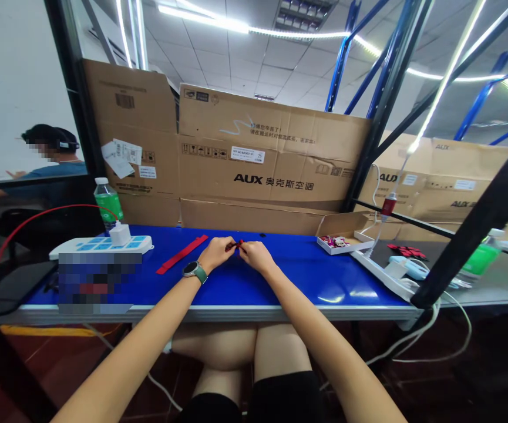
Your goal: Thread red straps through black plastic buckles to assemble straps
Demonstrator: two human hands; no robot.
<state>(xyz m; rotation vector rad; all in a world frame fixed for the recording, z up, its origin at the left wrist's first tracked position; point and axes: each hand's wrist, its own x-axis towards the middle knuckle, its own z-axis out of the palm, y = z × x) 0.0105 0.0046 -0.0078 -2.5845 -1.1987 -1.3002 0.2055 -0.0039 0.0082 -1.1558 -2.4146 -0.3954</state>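
One red piece [239, 244] between both grips [218, 252] [256, 256].

Wkshop-type rm: blue bench [324, 276], metal racking [339, 70], cardbd screens [209, 185] (AUX-printed).

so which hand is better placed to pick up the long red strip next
Probably the left hand: the long red strip lies on its side, nearer than to the right hand. Both hands hold a small red piece, so the left would first need freeing.
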